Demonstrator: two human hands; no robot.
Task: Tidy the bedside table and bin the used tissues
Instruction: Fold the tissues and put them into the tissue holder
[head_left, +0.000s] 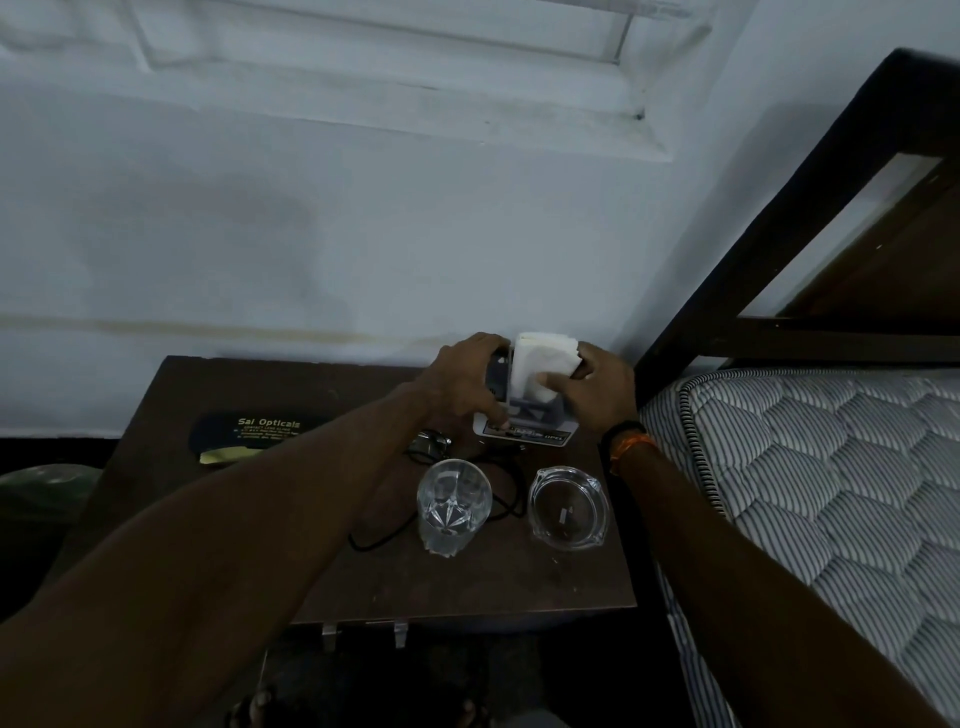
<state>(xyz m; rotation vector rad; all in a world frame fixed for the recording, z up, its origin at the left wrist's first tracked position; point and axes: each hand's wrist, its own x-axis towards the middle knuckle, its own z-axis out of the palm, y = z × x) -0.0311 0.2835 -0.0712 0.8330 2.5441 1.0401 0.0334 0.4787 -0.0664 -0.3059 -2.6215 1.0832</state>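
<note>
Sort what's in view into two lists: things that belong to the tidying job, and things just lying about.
In the job:
left hand, holding the tissue box
right hand, gripping the tissues
bedside table

Lying about:
glass tumbler
glass ashtray
spectacle case
black cord
mattress

1. A striped, quilted mattress (831, 467) lies right of the table, in a dark wooden bed frame (769, 208).
2. A pale, stained wall (311, 208) stands behind.
3. A dark green object (36, 493) sits at far left.
</note>
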